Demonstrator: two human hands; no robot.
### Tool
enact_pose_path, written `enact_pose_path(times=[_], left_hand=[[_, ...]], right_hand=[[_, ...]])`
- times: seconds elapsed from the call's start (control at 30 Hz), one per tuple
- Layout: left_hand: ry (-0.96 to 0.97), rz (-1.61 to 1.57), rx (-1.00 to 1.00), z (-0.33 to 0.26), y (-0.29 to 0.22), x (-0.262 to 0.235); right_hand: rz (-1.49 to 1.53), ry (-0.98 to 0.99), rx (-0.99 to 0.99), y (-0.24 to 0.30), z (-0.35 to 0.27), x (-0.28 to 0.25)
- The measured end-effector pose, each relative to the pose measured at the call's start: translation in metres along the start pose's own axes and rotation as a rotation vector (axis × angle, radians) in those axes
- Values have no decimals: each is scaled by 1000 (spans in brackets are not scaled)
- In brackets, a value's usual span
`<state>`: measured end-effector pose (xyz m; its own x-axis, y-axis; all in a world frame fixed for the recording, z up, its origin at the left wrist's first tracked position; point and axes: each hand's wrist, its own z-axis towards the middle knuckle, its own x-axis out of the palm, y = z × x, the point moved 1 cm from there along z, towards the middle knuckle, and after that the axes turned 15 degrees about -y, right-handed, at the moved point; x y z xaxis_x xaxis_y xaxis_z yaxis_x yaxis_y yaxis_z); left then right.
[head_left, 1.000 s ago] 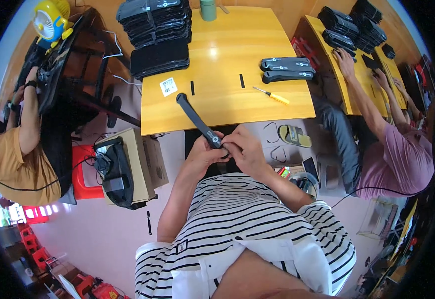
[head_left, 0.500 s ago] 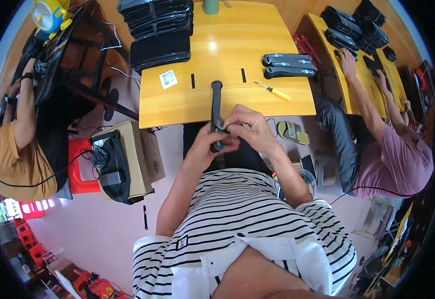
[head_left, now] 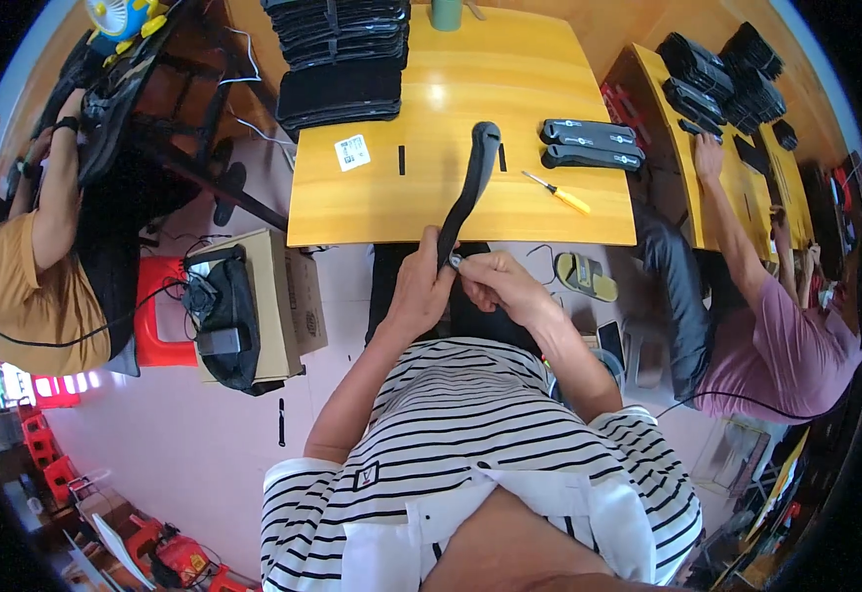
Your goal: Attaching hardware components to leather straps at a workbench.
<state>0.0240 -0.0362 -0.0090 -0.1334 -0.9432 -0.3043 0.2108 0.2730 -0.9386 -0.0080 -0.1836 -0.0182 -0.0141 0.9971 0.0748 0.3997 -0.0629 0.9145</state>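
Note:
A long black strap point(head_left: 472, 183) rises from my hands over the table's front edge, its rounded far end lifted and tilted to the right. My left hand point(head_left: 419, 293) is closed around the strap's lower part. My right hand point(head_left: 506, 284) pinches at the same lower part, where a small pale, shiny spot shows between the fingers. The strap's lowest end is hidden by my hands. Right of the strap, a screwdriver point(head_left: 571, 201) with a yellow handle lies on the table. Folded black straps point(head_left: 594, 156) lie stacked behind it.
On the yellow table point(head_left: 352, 212) stand piled black flat pieces point(head_left: 340, 96), with a white label point(head_left: 352, 153) in front. Two black strips lie flat nearby. A carton point(head_left: 275, 326) stands left. Co-workers sit either side, one reaching over a second table point(head_left: 712, 207).
The strap has tilted right and come up, its far end higher over the table. My right hand has shifted slightly lower, its fingers more curled. The view has shifted a little.

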Motion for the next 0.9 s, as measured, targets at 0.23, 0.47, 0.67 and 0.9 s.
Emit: enact_pose_path(times=[0.23,0.47,0.67,0.9], left_hand=[[357,91,153,2,20,-24],[455,241,-267,10,27,-122],[67,185,-849,-49,113,-282],[-161,-433,-660,-32,67,-230]], right_hand=[[552,136,383,-1,-7,-1],[552,-50,275,37,-43,-58],[482,-409,-37,66,-85,-162],[164,-184,49,72,-66,-123]])
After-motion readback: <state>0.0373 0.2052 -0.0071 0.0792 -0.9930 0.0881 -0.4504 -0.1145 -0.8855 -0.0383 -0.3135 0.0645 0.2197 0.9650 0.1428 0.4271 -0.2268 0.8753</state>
